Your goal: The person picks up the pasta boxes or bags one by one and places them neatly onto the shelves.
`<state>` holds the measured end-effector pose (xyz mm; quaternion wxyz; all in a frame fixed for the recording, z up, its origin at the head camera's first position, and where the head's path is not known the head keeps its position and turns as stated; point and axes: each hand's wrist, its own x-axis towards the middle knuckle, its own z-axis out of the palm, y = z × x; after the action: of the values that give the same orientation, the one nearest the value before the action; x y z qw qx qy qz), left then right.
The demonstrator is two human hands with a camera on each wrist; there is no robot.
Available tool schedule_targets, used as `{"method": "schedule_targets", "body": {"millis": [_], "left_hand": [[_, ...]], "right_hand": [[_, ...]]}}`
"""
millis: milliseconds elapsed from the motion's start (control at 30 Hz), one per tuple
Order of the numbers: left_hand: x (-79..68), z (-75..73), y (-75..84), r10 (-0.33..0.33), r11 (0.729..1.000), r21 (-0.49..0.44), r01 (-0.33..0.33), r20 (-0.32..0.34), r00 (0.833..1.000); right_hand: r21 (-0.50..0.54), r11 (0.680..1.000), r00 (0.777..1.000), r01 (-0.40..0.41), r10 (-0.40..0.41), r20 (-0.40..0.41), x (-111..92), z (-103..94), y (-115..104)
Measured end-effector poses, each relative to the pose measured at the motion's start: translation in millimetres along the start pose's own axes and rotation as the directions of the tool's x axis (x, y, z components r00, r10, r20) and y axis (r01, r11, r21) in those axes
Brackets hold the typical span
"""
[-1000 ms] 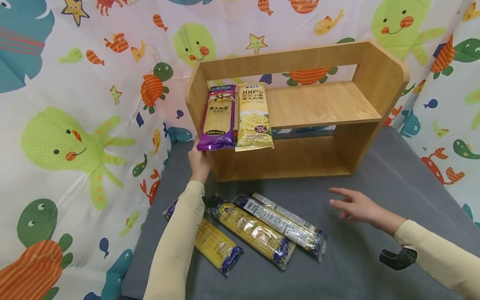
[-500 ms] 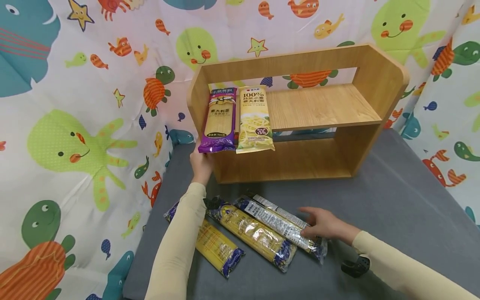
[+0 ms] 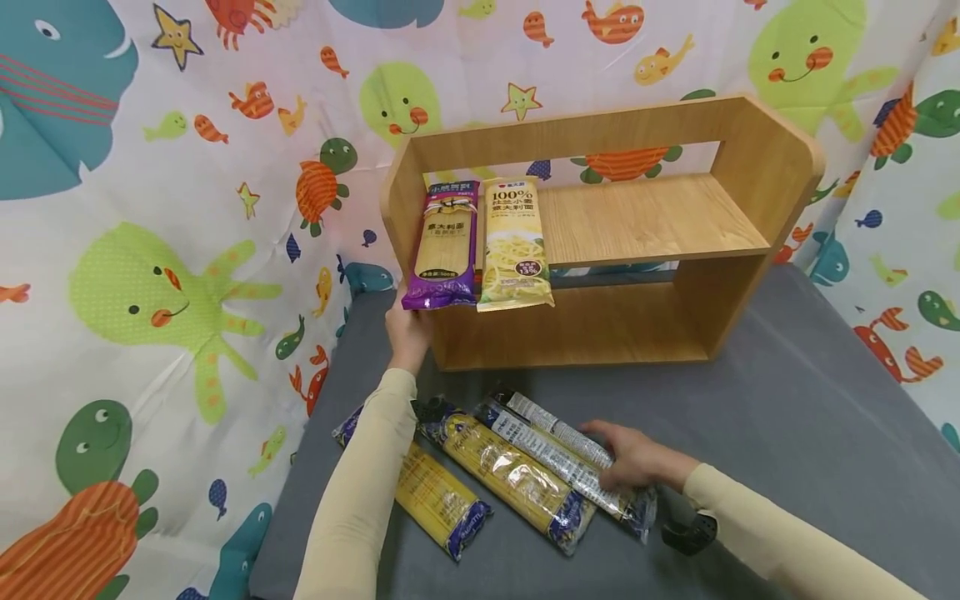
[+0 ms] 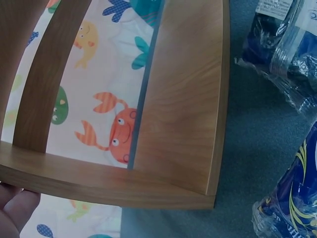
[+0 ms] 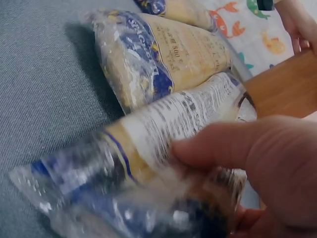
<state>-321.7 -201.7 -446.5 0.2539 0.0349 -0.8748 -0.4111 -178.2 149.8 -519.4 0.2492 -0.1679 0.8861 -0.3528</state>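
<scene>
My left hand (image 3: 408,337) holds the left side panel of the wooden shelf (image 3: 570,337); some fingertips are hidden behind a purple pasta pack (image 3: 446,242). In the left wrist view, fingers (image 4: 22,208) touch the panel's outer face. My right hand (image 3: 633,457) grips the near end of a clear spaghetti pack (image 3: 551,450) with white printed labels, lying on the table. In the right wrist view the thumb (image 5: 213,146) presses on its label, other fingers being partly hidden beyond it. Whether the two label strips belong to one pack or two, I cannot tell.
A yellow pasta pack (image 3: 516,242) stands beside the purple one on the upper shelf board. Two blue-and-yellow spaghetti packs, one in the middle (image 3: 510,467) and one at the left (image 3: 435,492), lie on the grey tabletop (image 3: 750,467). A cartoon-printed curtain (image 3: 247,192) hangs behind.
My right hand has come left from above the bare tabletop onto the white-labelled spaghetti pack and now grips it. The left hand stays at the shelf's side panel. The head view has shifted slightly.
</scene>
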Motion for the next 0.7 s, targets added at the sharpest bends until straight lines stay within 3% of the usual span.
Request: {"method": "schedule_targets", "body": {"millis": [133,300,400,500,700], "left_hand": [[0.2,0.8,-1.4,-0.020,1.000,-0.003,0.020,0.011,1.000],[-0.3,1.5,-1.2,-0.020,1.000,0.002,0.020,0.000,1.000],[-1.2,2.2,-1.5,-0.005,1.000,0.015,0.006,-0.014,1.000],[-1.4,2.2,-1.2,0.016,1.000,0.016,-0.016,-0.018,1.000],[-0.3,-0.6,-0.3,0.033,0.999,0.004,-0.033,-0.014,0.999]], "right_hand": [[0.075,0.995,0.994,0.068,-0.074,0.082,-3.8,0.4,-1.6],[0.085,0.969,0.949,0.231,-0.244,0.200,-12.1,-7.2,9.5],[0.124,0.956,0.929,0.265,-0.288,0.232,-21.0,-10.9,22.9],[0.184,0.943,0.926,0.279,-0.315,0.210,-33.7,-12.6,38.1],[0.284,0.881,0.908,0.379,-0.413,0.069,-67.4,-9.8,69.0]]}}
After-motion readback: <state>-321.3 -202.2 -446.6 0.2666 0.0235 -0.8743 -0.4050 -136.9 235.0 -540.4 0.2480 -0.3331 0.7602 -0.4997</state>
